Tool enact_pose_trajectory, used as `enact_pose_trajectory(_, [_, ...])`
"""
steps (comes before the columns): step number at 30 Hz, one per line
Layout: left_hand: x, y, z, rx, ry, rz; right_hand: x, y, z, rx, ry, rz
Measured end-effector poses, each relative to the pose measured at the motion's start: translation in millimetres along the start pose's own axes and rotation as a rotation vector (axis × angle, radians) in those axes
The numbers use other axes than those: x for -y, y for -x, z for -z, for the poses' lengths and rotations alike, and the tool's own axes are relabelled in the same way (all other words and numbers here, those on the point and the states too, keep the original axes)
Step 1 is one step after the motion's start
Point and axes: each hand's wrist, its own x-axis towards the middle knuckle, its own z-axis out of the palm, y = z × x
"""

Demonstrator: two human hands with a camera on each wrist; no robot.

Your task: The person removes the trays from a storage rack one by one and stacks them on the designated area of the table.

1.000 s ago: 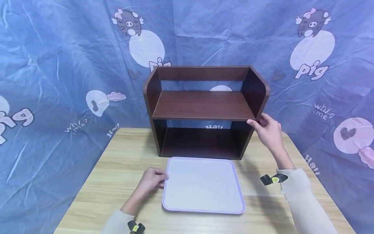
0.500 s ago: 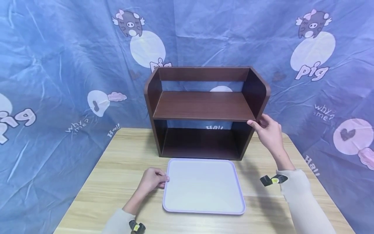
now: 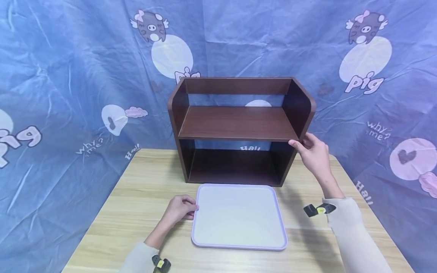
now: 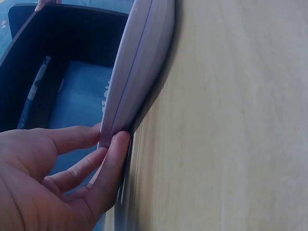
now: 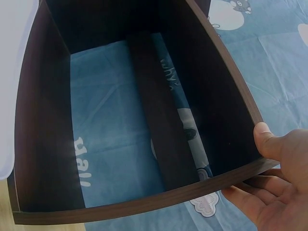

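A pale lilac tray (image 3: 239,216) lies flat on the wooden table (image 3: 143,189), just in front of a dark brown two-tier shelf (image 3: 239,125). My left hand (image 3: 181,208) pinches the tray's left rim (image 4: 137,72), thumb under and fingers on top in the left wrist view. My right hand (image 3: 312,151) grips the shelf's right side panel (image 5: 231,130) at the level of the upper board, thumb on the front edge, fingers (image 5: 250,192) behind. Both shelf levels hold nothing.
A blue cloth printed with pigs (image 3: 85,76) hangs behind and beside the table. The table's front edge runs close to my sleeves. Small black and yellow wrist devices (image 3: 319,209) sit at my cuffs.
The tray has slid slightly toward me and to the right under my left hand. My right hand keeps its hold on the shelf, which stays put.
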Motion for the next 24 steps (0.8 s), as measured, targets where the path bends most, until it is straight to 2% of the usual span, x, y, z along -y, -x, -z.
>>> enact_pose_trajectory(12, [-2.6,-0.2,-1.8,-0.008,-0.051,-0.017,-1.3,-0.8,-1.5,0.000,-0.004,0.003])
enact_pose_trajectory(24, [-4.4,-4.4,-0.4,-0.065,-0.119,-0.026,-2.0,-0.9,0.8,0.005,-0.017,0.006])
